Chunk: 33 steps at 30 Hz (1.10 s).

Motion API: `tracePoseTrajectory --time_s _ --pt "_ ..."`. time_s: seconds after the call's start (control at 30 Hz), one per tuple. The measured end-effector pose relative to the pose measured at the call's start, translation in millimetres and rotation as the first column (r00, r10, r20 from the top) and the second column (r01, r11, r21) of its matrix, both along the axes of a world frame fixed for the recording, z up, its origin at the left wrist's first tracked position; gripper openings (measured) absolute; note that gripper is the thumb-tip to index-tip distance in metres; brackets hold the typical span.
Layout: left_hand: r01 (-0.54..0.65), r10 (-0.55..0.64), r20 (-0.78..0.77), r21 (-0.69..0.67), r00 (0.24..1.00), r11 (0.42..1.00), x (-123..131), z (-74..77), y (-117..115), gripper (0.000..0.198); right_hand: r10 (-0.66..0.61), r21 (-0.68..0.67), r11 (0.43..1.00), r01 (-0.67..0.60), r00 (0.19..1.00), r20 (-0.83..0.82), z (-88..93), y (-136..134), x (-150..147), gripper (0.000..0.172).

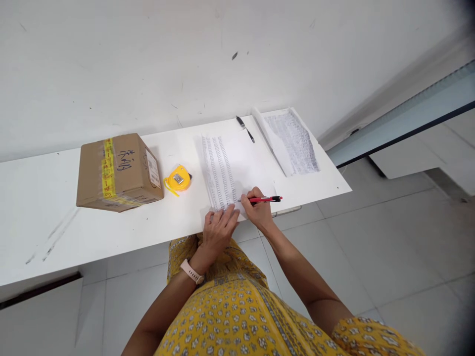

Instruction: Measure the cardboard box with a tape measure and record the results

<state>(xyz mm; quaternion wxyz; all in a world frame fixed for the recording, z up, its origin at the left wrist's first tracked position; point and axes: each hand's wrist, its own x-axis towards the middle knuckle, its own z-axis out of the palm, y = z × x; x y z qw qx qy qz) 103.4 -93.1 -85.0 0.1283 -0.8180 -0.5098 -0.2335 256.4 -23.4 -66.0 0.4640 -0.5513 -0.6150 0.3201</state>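
Observation:
My right hand (258, 209) is closed around a red pen (261, 200) with a black end, its tip down by the lower part of a written sheet of paper (241, 163). Columns of small handwriting cover the left portion of that sheet. My left hand (220, 227) lies flat on the sheet's near edge, fingers stretched out, just left of the pen tip. Left of the paper is a yellow tape measure (178, 179) with a short end of tape out. A black pen (245, 128) rests beyond the sheet.
A taped cardboard box (122, 173) stands on the white table (122, 237) to the left. At the right end lie densely written papers (293, 143) with a curled edge. The wall (166, 64) runs along the table's back; tiled floor (356, 247) shows at right.

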Motion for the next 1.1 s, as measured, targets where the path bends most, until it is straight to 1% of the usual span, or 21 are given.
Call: tracePoseTrajectory --time_s 0.13,0.33,0.5,0.6,0.67,0.73,0.8,0.87,0.93,0.97,1.0,1.03,1.07,1.1 --pt "0.004 -0.004 0.002 -0.018 1.000 1.000 0 -1.1 0 0.031 0.011 0.003 1.000 -0.011 1.000 0.017 -1.2 0 0 0.028" --pt "0.017 -0.016 0.017 -0.088 1.000 0.996 -2 -6.0 -2 0.034 0.005 0.005 1.000 -0.005 1.000 0.010 -1.2 -1 0 0.027" --pt "0.038 -0.029 0.052 -0.179 0.998 0.983 -2 -5.2 -3 0.037 -0.046 0.037 0.998 0.045 0.999 0.020 -3.2 -2 -1 0.028" --pt "0.049 -0.035 0.079 -0.180 0.996 0.982 -1 -1.8 -2 0.034 -0.096 0.040 0.995 0.097 0.995 -0.009 -3.4 -1 2 0.021" --pt "0.058 -0.035 0.117 -0.197 0.992 0.979 -1 2.7 -2 0.032 -0.096 0.083 0.992 0.091 0.994 0.048 -1.6 3 7 0.015" --pt "0.087 -0.044 0.180 -0.240 0.983 0.967 -4 10.0 -4 0.029 -0.057 0.184 0.983 0.021 0.980 0.192 1.1 10 14 0.011" --pt "0.121 -0.039 0.267 -0.297 0.963 0.947 -12 20.6 -10 0.026 -0.025 0.260 0.962 -0.079 0.926 0.376 4.1 20 23 0.013" --pt "0.140 0.001 0.368 -0.356 0.930 0.924 -23 33.1 -20 0.024 -0.007 0.257 0.954 -0.156 0.842 0.539 8.2 28 28 0.022" --pt "0.146 0.077 0.459 -0.432 0.885 0.890 -35 44.2 -33 0.022 -0.033 0.243 0.958 -0.155 0.778 0.627 15.8 30 27 0.035" --pt "0.154 0.122 0.493 -0.484 0.862 0.861 -40 47.8 -39 0.021 -0.052 0.248 0.959 -0.140 0.772 0.634 21.5 27 21 0.039" --pt "0.170 0.162 0.511 -0.542 0.844 0.823 -44 49.8 -45 0.020 -0.056 0.259 0.957 -0.134 0.787 0.614 28.4 21 11 0.040" --pt "0.179 0.192 0.507 -0.594 0.840 0.784 -47 50.0 -51 0.019 -0.022 0.265 0.951 -0.160 0.819 0.573 36.3 12 -2 0.039" --pt "0.167 0.217 0.486 -0.630 0.846 0.758 -49 48.8 -57 0.019 0.047 0.262 0.942 -0.211 0.855 0.517 44.4 0 -20 0.034" --pt "0.138 0.237 0.455 -0.650 0.858 0.748 -52 46.6 -63 0.020 0.215 0.242 0.904 -0.353 0.864 0.456 52.2 -15 -41 0.030"
